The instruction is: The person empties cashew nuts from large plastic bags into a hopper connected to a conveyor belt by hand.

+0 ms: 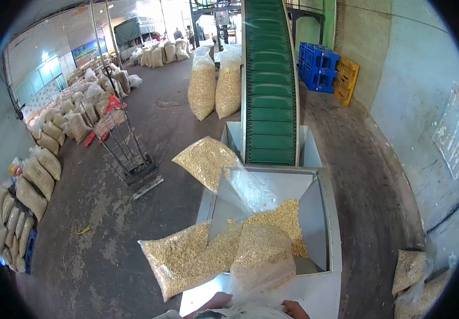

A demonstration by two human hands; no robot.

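Note:
At the bottom edge, my left hand (214, 304) and my right hand (295, 309) grip the lower end of a clear plastic bag of pale kernels (261, 258). The bag is tipped forward over a metal hopper (329, 212), and a heap of loose kernels (284, 215) lies inside. A second full bag (184, 260) lies across the hopper's left rim, touching the one I hold. A third bag (205, 159) leans on the far left rim, with its open mouth hanging into the hopper. A green conveyor belt (269, 90) climbs away from the hopper.
A hand truck (128, 157) stands on the concrete floor to the left. Filled sacks line the left wall (38, 181). Two tall sacks (214, 87) stand beside the belt. Blue crates (317, 66) and yellow crates (346, 80) sit at the right wall. More bags (411, 271) lie at bottom right. People (182, 33) stand far back.

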